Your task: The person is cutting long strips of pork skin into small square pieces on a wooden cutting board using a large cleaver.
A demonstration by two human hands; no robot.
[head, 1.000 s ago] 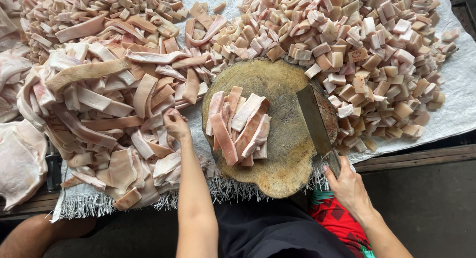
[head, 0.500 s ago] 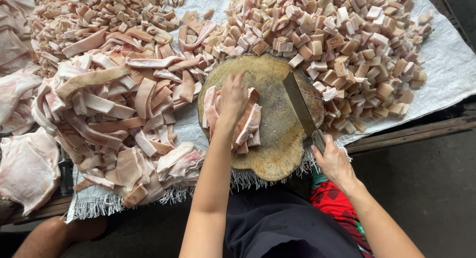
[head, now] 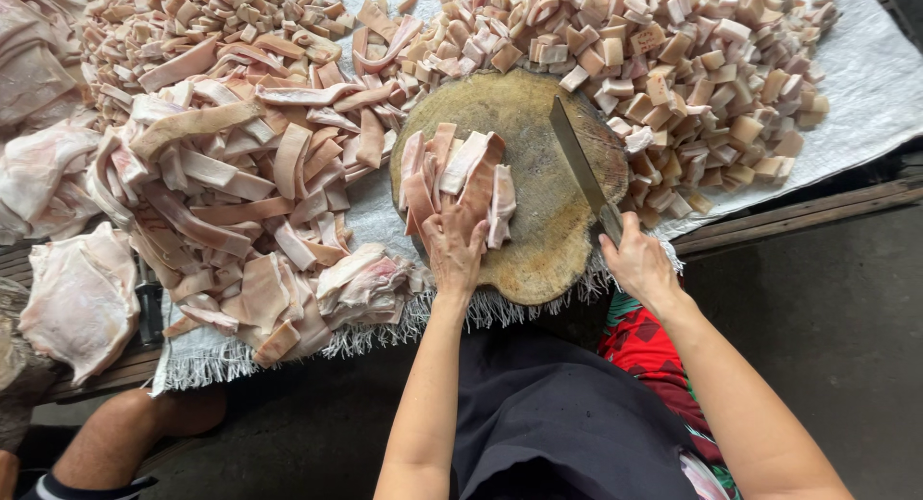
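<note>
Surface [head: 865, 96] covered by a pale woven sheet with a frayed near edge, loaded almost edge to edge with cut pork skin and fat. Left half: a big heap of long pink-and-white strips [head: 231, 183], with larger uncut slabs [head: 77, 298] at the far left. Far right: a wide pile of small cubes [head: 692, 67], pressing against the far rim of the board.

Round wooden chopping board [head: 538, 231] sits at the near middle, worn and stained. On its left part lies a small bundle of strips [head: 461, 178], laid side by side and pointing away from the person.

Cleaver [head: 577, 163] rests with its blade on the board, just right of the bundle — not touching it.

Left hand [head: 454, 250] lies flat with fingers spread, pressing on the bundle's near end. Right hand [head: 636, 264] is closed around the cleaver's handle at the board's near right edge.
</note>
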